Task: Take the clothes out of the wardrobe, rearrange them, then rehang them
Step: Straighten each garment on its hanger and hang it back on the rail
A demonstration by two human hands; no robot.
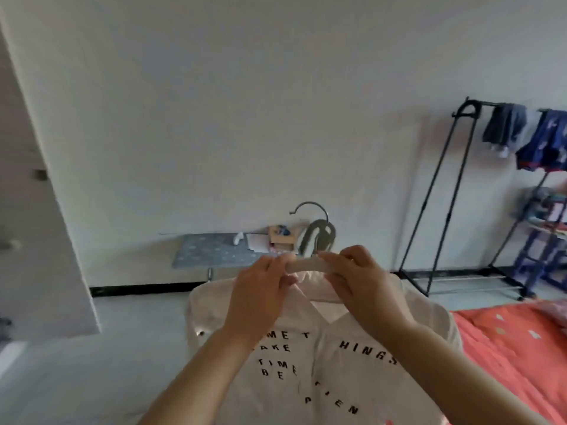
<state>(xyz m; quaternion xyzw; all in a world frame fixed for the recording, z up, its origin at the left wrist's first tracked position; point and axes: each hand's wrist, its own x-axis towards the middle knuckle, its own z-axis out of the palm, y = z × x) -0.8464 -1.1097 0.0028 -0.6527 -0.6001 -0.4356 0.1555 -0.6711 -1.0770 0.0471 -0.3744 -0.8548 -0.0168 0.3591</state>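
A white shirt [331, 363] with black printed letters hangs on a grey hanger [317, 237] in front of me, its metal hook pointing up. My left hand [260, 289] pinches the left side of the collar. On the right side of the collar my right hand [362, 286] grips the fabric. Both hands hold the shirt up at its neck, close together. A black clothes rack [438, 191] stands at the right by the wall with dark blue garments [543, 142] draped on it.
A bed with an orange cover [506, 348] lies at the lower right. A small grey table [214, 250] with a box and papers stands against the white wall. A white panel or door [36, 210] rises at the left. The floor is pale grey.
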